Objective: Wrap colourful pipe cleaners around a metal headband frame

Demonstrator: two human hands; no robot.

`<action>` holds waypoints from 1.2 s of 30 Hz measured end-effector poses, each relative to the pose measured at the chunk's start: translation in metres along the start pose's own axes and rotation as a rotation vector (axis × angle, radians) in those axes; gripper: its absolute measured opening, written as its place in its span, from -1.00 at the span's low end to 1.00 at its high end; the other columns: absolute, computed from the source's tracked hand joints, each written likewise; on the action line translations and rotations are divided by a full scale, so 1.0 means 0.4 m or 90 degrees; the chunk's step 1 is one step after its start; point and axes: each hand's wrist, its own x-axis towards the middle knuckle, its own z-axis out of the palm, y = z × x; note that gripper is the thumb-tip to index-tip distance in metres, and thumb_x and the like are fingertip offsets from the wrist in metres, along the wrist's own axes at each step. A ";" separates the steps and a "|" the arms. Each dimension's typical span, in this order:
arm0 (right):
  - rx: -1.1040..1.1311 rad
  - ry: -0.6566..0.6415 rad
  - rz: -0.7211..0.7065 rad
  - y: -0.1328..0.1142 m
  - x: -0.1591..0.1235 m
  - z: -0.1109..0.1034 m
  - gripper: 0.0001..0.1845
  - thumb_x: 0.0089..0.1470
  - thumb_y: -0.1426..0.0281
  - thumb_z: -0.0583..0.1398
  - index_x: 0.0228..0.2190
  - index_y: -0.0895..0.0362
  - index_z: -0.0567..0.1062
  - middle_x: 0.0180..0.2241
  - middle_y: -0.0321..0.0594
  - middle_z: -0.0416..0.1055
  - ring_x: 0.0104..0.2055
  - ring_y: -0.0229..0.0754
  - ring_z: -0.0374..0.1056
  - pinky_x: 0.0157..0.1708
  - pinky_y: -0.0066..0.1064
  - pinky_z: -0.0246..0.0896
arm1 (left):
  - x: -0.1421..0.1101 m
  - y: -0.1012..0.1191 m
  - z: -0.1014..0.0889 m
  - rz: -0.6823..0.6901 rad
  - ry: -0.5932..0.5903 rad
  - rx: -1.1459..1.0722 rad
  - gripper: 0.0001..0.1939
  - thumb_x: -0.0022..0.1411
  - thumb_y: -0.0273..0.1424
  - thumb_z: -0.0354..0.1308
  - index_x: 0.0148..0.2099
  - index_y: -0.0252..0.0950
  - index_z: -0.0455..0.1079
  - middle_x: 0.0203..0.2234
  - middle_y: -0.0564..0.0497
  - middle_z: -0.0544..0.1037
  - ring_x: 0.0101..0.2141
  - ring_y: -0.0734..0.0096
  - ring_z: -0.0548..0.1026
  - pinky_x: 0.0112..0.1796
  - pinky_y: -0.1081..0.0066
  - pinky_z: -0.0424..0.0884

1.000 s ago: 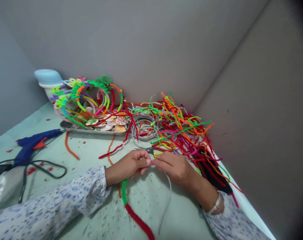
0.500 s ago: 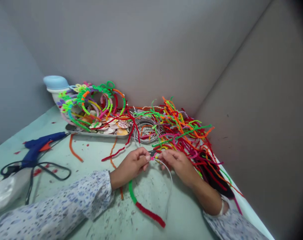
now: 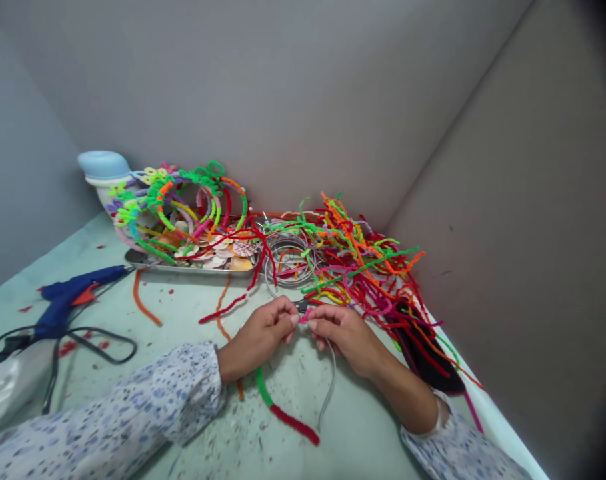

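My left hand (image 3: pixel 263 333) pinches a wire wrapped in pipe cleaner. Below that hand, the covered part comes out as a green section (image 3: pixel 263 387) and then a red section (image 3: pixel 297 425). A short bit of pink pipe cleaner (image 3: pixel 305 317) shows between my fingertips. My right hand (image 3: pixel 347 337) is closed at the pink piece, thumb and forefinger pressed together. From under its fingers the bare grey wire (image 3: pixel 333 377) curves down toward me. Just behind both hands lie scissors (image 3: pixel 327 295) with red-orange handles, partly covered.
A metal tray (image 3: pixel 203 270) holds shells (image 3: pixel 223 252) and finished-looking pipe cleaner hoops (image 3: pixel 203 180). Right of it are coiled wire (image 3: pixel 290 260) and a tangled heap of pipe cleaners (image 3: pixel 367 257). At left lie a blue glue gun (image 3: pixel 65 303), its cord, and a plastic bag (image 3: pixel 15 380).
My right fingers opened off the pink piece half a second ago, baring the wire, and are now closed at it again. The left hand kept its pinch; the camera view shifted slightly.
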 end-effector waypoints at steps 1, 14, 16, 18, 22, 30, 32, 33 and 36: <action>-0.001 0.006 -0.006 0.002 0.001 0.001 -0.82 -0.02 0.34 0.21 -0.34 0.17 0.49 -0.58 -0.36 0.33 -0.62 -0.39 0.20 -0.68 -0.55 -0.11 | 0.000 -0.001 0.001 0.003 0.003 0.006 -0.82 0.28 -0.26 0.00 -0.28 -0.28 0.24 -0.63 0.18 0.28 -0.62 0.60 0.13 -0.58 0.58 0.03; -0.053 0.071 -0.085 0.024 0.008 0.020 -0.86 -0.01 0.36 0.19 -0.36 0.16 0.45 -0.60 -0.39 0.29 -0.58 -0.33 0.18 -0.54 -0.47 0.09 | -0.005 0.009 0.007 0.006 0.025 0.124 -0.82 0.27 -0.28 -0.01 -0.28 -0.28 0.30 -0.62 0.17 0.27 -0.61 0.57 0.17 -0.57 0.55 0.04; -0.071 0.086 -0.098 0.027 0.006 0.024 -0.86 0.00 0.36 0.19 -0.36 0.16 0.45 -0.60 -0.39 0.27 -0.57 -0.33 0.18 -0.54 -0.48 0.09 | -0.001 0.006 0.009 -0.002 0.030 0.120 -0.80 0.27 -0.28 -0.02 -0.30 -0.29 0.31 -0.63 0.17 0.27 -0.61 0.56 0.16 -0.57 0.55 0.04; -0.098 0.102 -0.114 0.029 0.004 0.027 -0.86 0.01 0.35 0.19 -0.36 0.16 0.46 -0.60 -0.39 0.26 -0.57 -0.32 0.17 -0.54 -0.48 0.09 | 0.001 0.007 0.011 -0.006 0.032 0.117 -0.80 0.26 -0.29 -0.02 -0.32 -0.30 0.32 -0.63 0.15 0.28 -0.60 0.55 0.17 -0.57 0.54 0.05; -0.175 0.119 -0.156 0.030 -0.002 0.029 -0.87 0.06 0.36 0.16 -0.35 0.14 0.48 -0.54 -0.33 0.34 -0.53 -0.30 0.21 -0.53 -0.48 0.12 | 0.002 0.013 0.011 -0.014 0.025 0.101 -0.80 0.23 -0.31 0.00 -0.36 -0.31 0.34 -0.64 0.16 0.26 -0.59 0.55 0.17 -0.56 0.54 0.05; -0.428 0.132 -0.316 0.012 -0.019 0.024 -0.88 0.08 0.47 0.12 -0.33 0.13 0.46 -0.42 -0.24 0.41 -0.37 -0.21 0.32 -0.34 -0.41 0.19 | 0.004 0.012 0.007 -0.005 0.009 0.106 -0.82 0.20 -0.36 0.01 -0.31 -0.31 0.41 -0.64 0.17 0.25 -0.59 0.54 0.17 -0.53 0.53 0.07; -0.462 0.143 -0.346 0.008 -0.021 0.024 -0.90 0.09 0.46 0.12 -0.34 0.13 0.45 -0.42 -0.22 0.39 -0.36 -0.20 0.32 -0.34 -0.40 0.19 | 0.003 0.012 0.008 0.015 0.005 0.122 -0.82 0.20 -0.37 0.01 -0.33 -0.32 0.40 -0.62 0.15 0.26 -0.55 0.52 0.20 -0.51 0.52 0.10; -0.471 0.148 -0.363 0.008 -0.022 0.025 -0.91 0.11 0.46 0.11 -0.35 0.12 0.44 -0.42 -0.21 0.38 -0.35 -0.19 0.32 -0.34 -0.40 0.19 | 0.003 0.014 0.008 0.022 0.004 0.130 -0.81 0.20 -0.37 0.00 -0.34 -0.32 0.40 -0.62 0.14 0.26 -0.54 0.51 0.20 -0.50 0.52 0.11; -0.487 0.163 -0.406 0.011 -0.024 0.026 -0.88 0.14 0.46 0.09 -0.35 0.11 0.43 -0.40 -0.18 0.39 -0.32 -0.17 0.32 -0.32 -0.38 0.19 | 0.000 0.020 0.012 0.034 0.005 0.149 -0.80 0.21 -0.38 -0.01 -0.34 -0.32 0.41 -0.59 0.12 0.30 -0.51 0.48 0.22 -0.46 0.51 0.14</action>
